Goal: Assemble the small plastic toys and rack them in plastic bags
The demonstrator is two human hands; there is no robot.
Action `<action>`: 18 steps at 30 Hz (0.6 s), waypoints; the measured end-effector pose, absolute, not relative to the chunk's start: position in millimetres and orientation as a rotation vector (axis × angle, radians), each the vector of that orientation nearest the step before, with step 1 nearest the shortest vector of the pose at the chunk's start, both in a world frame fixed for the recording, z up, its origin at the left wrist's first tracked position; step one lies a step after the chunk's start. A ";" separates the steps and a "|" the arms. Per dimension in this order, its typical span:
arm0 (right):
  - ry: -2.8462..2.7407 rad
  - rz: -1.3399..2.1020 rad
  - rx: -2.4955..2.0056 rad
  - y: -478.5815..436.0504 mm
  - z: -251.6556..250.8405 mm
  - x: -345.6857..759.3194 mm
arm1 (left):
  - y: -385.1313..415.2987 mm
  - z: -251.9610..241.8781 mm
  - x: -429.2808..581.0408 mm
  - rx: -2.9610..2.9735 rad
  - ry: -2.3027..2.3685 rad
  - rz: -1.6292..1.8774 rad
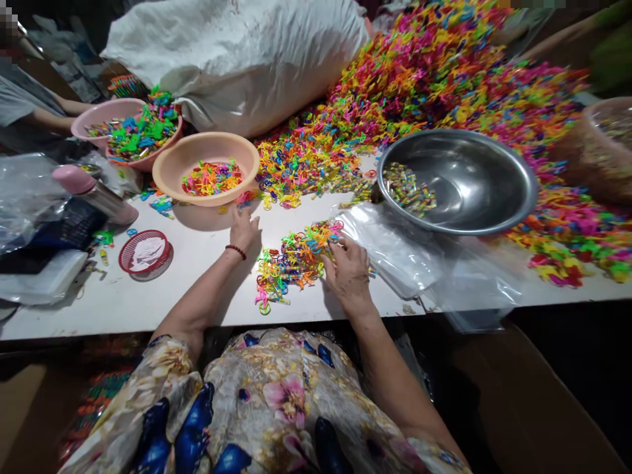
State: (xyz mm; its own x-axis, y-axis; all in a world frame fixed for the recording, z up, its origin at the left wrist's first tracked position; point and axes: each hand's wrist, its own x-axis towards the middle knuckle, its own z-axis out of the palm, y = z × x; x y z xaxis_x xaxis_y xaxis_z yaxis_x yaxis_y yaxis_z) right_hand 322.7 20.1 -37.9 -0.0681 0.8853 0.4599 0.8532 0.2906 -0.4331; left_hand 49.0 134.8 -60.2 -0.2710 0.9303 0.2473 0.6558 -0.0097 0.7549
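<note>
Rests left hand (243,230) released, flat on table (197,289) just below bowl (170,168), likely as a brace. Curls right hand (349,271) over edge of pile (289,263), fingertips in it; cannot tell whether anything is pinched. Has pile close, between both hands, likely for easy reach.

Left hand (243,230) flat, right hand (348,270) palm down (fingers (340,247) curled).

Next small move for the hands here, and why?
Probably pinch a few pieces from the small pile with the right hand: its fingertips touch the pile's right edge, while the left hand rests palm-down on the table beside it.
</note>
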 end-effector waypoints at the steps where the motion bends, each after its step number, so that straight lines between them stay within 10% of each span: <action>1: -1.918 0.057 -1.542 18.6 -40.0 322.1 | 146.4 -64.8 43.6 1.704 2.019 1.088; 9: -1.959 0.180 -1.373 -1.5 -59.7 325.4 | 154.8 -74.8 35.7 2.038 1.854 0.862; 18: -2.019 0.190 -1.389 55.5 -31.2 371.0 | 200.5 30.1 -28.4 2.135 2.114 1.376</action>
